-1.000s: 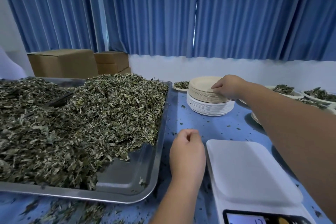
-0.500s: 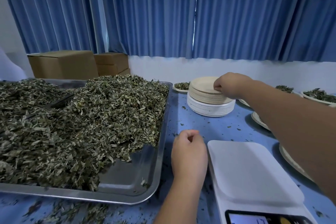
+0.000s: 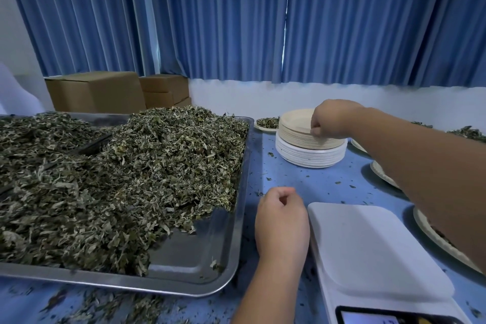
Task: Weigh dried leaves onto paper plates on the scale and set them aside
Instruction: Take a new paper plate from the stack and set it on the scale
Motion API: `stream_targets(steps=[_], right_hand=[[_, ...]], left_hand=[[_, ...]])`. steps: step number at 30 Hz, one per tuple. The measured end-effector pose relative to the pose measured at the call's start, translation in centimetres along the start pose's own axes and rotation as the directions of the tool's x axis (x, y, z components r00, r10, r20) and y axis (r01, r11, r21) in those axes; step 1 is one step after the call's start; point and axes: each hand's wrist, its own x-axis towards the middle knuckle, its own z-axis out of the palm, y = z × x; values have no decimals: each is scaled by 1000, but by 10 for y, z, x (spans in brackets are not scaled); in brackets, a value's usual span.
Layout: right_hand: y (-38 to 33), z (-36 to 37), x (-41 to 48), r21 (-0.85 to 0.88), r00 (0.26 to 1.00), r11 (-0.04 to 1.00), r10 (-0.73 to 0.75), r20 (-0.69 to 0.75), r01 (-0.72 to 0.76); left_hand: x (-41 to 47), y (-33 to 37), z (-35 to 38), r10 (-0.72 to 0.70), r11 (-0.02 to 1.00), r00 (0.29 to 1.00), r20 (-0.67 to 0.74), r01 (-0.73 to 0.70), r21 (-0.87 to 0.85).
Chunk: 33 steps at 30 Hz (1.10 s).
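Fingers of the right hand are curled onto the rim of the top plate, pinching it on the paper plate stack at the back of the counter; left hand is just a loose fist holding nothing, parked on the counter between the scale and the steel tray; dried leaves heaped up in that tray.

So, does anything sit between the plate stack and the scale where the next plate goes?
Nothing visible. The right hand pinches the top plate; from there to the scale platform lies only crumb-strewn table. The left hand rests beside the platform, not on it.
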Motion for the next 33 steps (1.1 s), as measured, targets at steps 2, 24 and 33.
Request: stream_targets(steps=[2,24,33], right_hand=[[-2,-1,0,-17,1000,1000,11,0,-11],[-5,-3,5,-179,1000,984,20,-12,-22],[-6,-4,6,-238,1000,971,8,-6,-10]], left_hand=[[0,0,0,-1,1000,1000,5,1,-8],[1,-1,1,-8,999,999,37,10,-42],[2,-1,1,-2,999,999,32,3,-37]])
